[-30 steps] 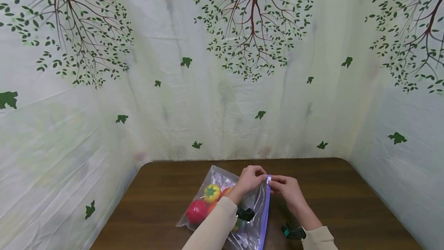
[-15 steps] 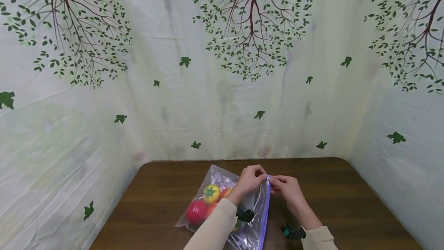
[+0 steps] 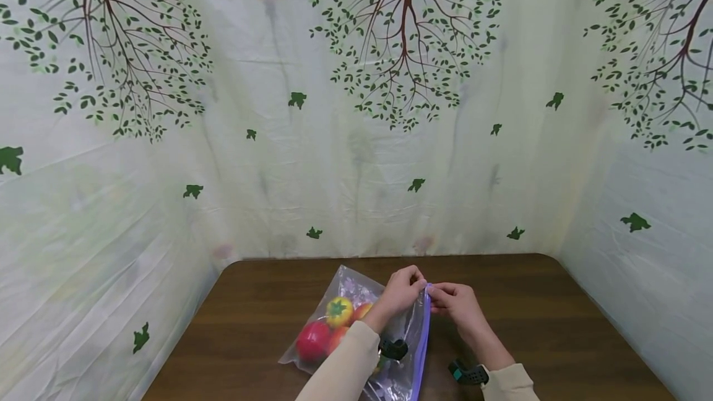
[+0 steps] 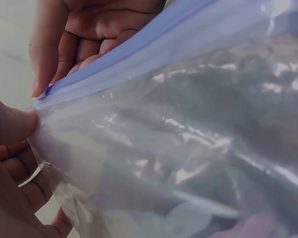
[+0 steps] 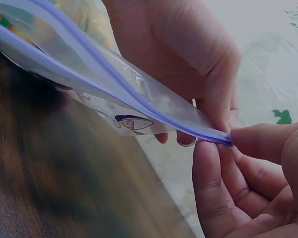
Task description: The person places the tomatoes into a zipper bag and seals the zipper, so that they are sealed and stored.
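Note:
A clear zip bag with a purple zip strip lies on the table, its strip side toward the right. Inside show a yellow toy-like tomato or pepper, a red round fruit and orange-red pieces partly hidden by the left forearm. My left hand pinches the bag's far corner just below the strip. My right hand pinches the strip's far end between thumb and index finger, close to the left fingertips. In the right wrist view, the bag's two purple edges stand apart away from the pinched end.
The brown wooden table extends on both sides of the bag. A pale curtain printed with trees and leaves hangs around its back and sides. Each wrist carries a dark strap; the right strap sits near the tabletop.
Both hands and the bag's pinched end shift very slightly left and toward the person. The white tab seen earlier at the strip's end is now covered by the fingers in the head view.

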Demonstrator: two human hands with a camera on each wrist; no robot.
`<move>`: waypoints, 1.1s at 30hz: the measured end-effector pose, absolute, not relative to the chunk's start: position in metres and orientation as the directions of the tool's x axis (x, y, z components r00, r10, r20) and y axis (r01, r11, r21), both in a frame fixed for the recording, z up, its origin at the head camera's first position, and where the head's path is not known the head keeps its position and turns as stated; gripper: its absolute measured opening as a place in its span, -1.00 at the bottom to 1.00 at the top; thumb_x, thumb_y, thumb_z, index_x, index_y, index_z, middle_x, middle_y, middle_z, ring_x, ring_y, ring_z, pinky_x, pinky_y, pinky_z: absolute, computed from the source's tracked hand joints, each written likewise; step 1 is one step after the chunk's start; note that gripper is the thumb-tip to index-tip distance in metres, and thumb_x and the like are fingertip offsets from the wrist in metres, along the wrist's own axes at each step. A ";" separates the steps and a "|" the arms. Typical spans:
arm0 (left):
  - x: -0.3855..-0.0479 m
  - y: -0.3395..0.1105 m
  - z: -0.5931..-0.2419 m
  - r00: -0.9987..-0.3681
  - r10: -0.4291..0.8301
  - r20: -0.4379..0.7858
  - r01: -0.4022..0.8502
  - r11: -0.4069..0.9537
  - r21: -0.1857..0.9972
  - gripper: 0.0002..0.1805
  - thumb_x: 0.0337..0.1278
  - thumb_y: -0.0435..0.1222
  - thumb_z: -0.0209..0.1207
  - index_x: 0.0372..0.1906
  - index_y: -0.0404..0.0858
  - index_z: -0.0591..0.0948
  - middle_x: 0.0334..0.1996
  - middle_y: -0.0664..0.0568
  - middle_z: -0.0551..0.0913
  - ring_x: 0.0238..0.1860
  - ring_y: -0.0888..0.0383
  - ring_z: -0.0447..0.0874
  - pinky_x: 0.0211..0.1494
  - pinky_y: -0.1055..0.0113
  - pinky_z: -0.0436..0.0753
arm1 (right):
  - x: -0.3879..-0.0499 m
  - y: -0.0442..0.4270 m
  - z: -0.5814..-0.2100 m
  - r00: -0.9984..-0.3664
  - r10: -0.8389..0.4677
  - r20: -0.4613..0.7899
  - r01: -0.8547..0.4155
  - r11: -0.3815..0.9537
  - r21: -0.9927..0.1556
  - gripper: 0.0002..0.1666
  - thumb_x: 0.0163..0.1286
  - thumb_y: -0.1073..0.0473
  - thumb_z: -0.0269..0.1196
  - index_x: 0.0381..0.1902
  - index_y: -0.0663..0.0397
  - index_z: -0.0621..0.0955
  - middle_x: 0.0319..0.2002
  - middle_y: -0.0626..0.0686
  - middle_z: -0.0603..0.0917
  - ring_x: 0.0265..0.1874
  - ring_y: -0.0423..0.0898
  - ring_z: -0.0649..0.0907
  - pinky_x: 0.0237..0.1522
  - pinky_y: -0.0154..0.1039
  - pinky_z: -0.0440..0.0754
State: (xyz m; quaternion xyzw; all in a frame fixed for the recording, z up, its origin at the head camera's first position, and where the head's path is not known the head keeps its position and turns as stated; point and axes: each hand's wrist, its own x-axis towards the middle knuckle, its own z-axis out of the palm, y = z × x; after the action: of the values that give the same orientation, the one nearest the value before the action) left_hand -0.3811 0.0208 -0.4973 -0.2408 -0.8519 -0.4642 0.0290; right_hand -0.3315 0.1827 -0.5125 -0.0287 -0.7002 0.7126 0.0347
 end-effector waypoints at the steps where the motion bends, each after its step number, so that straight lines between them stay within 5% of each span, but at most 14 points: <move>1: -0.381 0.020 -0.498 -0.888 0.378 0.263 0.426 0.456 0.781 -0.86 0.37 -0.32 0.20 -0.36 -0.13 0.58 -0.44 0.17 0.55 -0.41 0.22 0.46 -0.32 0.34 0.47 | -0.331 0.182 -0.512 -0.996 0.089 0.009 -0.011 -0.019 -1.000 -0.65 0.38 0.20 0.36 -0.05 0.43 0.69 -0.31 0.21 0.75 -0.39 0.01 0.74 -0.24 -0.07 0.73; 33: -0.381 0.005 -0.503 -0.933 0.245 0.264 0.352 0.464 0.813 -0.85 0.39 -0.26 0.20 -0.37 -0.11 0.57 -0.44 0.16 0.53 -0.40 0.20 0.45 -0.33 0.32 0.45 | -0.329 0.168 -0.521 -0.999 -0.048 0.024 -0.027 0.052 -0.998 -0.63 0.42 0.15 0.33 -0.06 0.43 0.68 -0.35 0.16 0.74 -0.41 -0.04 0.72 -0.28 -0.16 0.73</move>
State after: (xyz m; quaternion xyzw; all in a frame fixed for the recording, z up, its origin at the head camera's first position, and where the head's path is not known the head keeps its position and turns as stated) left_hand -0.3806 0.0054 -0.5032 -0.1748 -0.8539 -0.4871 0.0546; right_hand -0.3287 0.1685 -0.5212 0.0257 -0.7251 0.6881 -0.0078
